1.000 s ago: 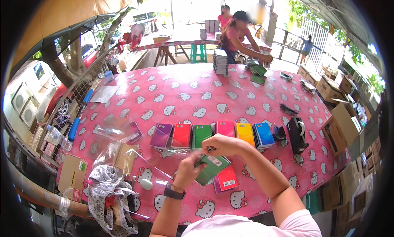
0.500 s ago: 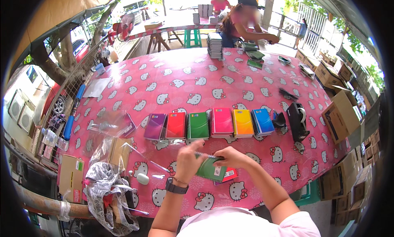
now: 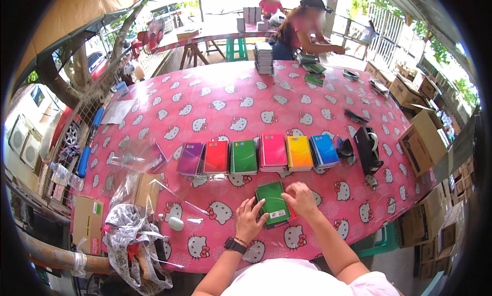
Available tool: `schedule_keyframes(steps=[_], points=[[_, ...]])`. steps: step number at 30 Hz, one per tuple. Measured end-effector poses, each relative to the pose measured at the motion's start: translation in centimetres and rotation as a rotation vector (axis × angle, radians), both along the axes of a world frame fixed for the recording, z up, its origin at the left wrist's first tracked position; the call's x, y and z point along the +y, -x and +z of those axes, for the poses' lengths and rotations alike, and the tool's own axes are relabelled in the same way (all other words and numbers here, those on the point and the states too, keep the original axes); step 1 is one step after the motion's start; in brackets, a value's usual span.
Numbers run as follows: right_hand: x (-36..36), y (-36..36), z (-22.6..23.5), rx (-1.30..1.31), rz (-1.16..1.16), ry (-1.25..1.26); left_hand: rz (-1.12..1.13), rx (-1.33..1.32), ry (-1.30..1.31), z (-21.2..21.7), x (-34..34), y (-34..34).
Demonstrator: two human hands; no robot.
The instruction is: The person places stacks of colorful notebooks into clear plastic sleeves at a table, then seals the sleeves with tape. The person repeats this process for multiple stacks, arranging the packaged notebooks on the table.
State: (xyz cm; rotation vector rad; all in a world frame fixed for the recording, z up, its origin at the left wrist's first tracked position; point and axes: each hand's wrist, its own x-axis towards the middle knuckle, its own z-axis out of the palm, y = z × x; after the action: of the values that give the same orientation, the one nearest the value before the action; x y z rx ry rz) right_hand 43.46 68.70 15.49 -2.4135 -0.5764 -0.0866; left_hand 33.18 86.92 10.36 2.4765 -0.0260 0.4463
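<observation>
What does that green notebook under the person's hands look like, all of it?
The green notebook is a small book with a plain green cover and a white sticker near its lower edge. It lies flat, slightly tilted, on the pink cartoon-cat tablecloth, on top of a red notebook whose edge peeks out at its right. The left hand rests fingertips on its left edge; the right hand touches its right side.

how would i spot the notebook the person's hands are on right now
Start at the round table under the pink cat-print cloth and find the row of six coloured spiral notebooks. Nearer the person, under the left hand and right hand, lies a green notebook, alone outside the row, atop a red one.
</observation>
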Motion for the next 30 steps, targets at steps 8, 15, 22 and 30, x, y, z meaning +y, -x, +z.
schedule_keyframes(steps=[8, 15, 22, 30], points=[[8.3, -9.8, 0.3, -0.31, 0.284, 0.557, -0.046, -0.056, -0.071, 0.6, -0.1, 0.3], [9.2, -11.3, 1.5, -0.18, 0.402, 0.668, -0.055, -0.042, -0.045, 0.1, 0.3, 0.5], [5.6, -12.0, 2.0, -0.324, 0.237, 0.025, -0.068, -0.034, -0.031, 0.1, 0.0, 0.4], [-0.4, 2.6, -1.5, 0.292, -0.191, -0.795, -0.074, -0.209, 0.49, -0.3, 0.1, 0.3]])
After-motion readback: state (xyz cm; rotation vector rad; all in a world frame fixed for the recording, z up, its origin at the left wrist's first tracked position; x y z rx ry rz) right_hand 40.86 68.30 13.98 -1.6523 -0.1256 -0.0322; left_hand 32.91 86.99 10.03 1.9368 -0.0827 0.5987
